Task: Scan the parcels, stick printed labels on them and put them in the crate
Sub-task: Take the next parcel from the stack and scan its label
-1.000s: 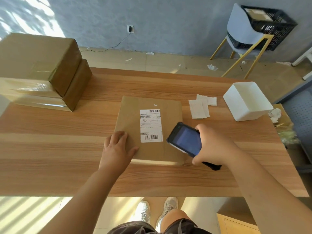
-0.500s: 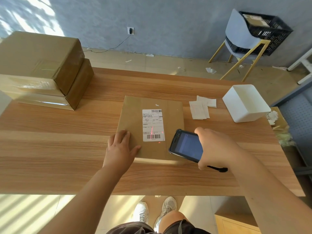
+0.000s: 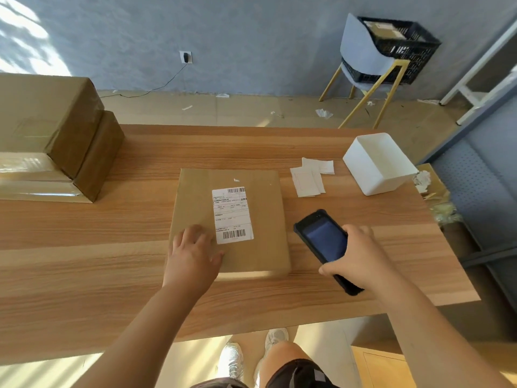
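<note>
A flat brown parcel (image 3: 251, 197) lies in the middle of the wooden table (image 3: 84, 261), with a white barcode label (image 3: 232, 215) stuck on its top. My left hand (image 3: 191, 254) rests flat on the parcel's near left corner. My right hand (image 3: 361, 257) grips a black handheld scanner (image 3: 321, 238) just right of the parcel, its dark screen facing up. Loose white printed labels (image 3: 309, 177) lie beyond the scanner. The black crate (image 3: 400, 43) sits on a chair at the back right with a parcel inside.
Two stacked taped cardboard boxes (image 3: 50, 135) stand at the table's left. A white open bin (image 3: 377, 163) stands at the right edge, with crumpled paper beside it. The grey chair (image 3: 361, 60) with yellow legs stands on the littered floor beyond the table.
The scanner's red beam on the label has gone out. My right hand has drawn the scanner to the right, off the parcel's edge. My left hand stays on the parcel.
</note>
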